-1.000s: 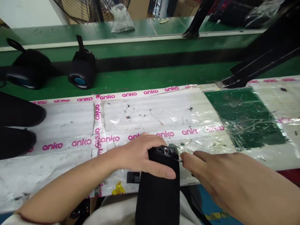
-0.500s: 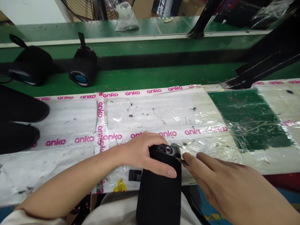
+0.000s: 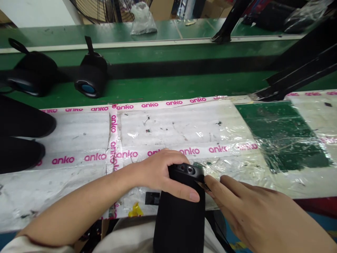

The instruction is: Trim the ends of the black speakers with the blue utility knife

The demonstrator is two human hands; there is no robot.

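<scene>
A black fabric-covered speaker (image 3: 181, 221) stands tilted against my lap at the bench edge, its smooth end panel with round sockets facing up. My left hand (image 3: 168, 175) is closed around its upper part, thumb across the fabric front and fingers behind. My right hand (image 3: 237, 203) pinches a thin, pointed metal tool (image 3: 204, 185), mostly hidden by the fingers. The tool's tip touches the seam between the fabric and the end panel at the right corner; I cannot tell whether it is a blade or tweezers.
Two black speakers with strap loops, one nearer (image 3: 92, 75) and one farther left (image 3: 35, 72), sit on the green conveyor (image 3: 163, 84). Two dark rounded speakers (image 3: 23, 117) lie at left. A black post (image 3: 295, 75) rises at right. Yellow scrap (image 3: 135, 209) lies near the bench edge.
The tool's tip has shifted slightly down and left at the speaker's corner. The speakers on the conveyor have moved a little to the left. My left hand keeps its hold.
</scene>
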